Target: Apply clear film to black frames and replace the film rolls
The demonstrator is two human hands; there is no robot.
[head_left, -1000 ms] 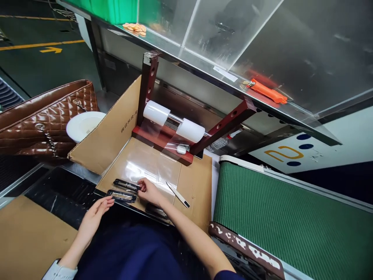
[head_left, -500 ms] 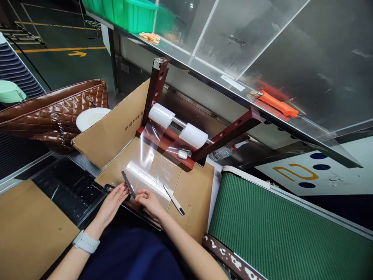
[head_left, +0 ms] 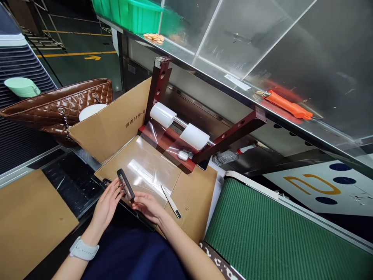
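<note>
A small dark, elongated frame-like part (head_left: 126,186) is held tilted between my two hands, a lighter strip showing along its middle. My left hand (head_left: 107,204) has its fingertips closed against the part's left side. My right hand (head_left: 148,207) pinches its lower right end. Under and beyond them, clear film (head_left: 148,171) lies over a cardboard sheet (head_left: 192,198). A pale, pointed tool with a dark end, resembling tweezers (head_left: 171,202), rests to the right of my right hand.
Behind the film stands a dark red stand (head_left: 233,132) with two white film rolls (head_left: 194,136). A green ribbed conveyor belt (head_left: 276,233) runs at right. The metal shelf above bears an orange-handled tool (head_left: 288,105) and a green bin (head_left: 136,17). A brown quilted bag (head_left: 78,101) sits at left.
The dark part has turned in my hands, so more of its broad side shows. My left hand has shifted slightly left. The camera view has moved a little.
</note>
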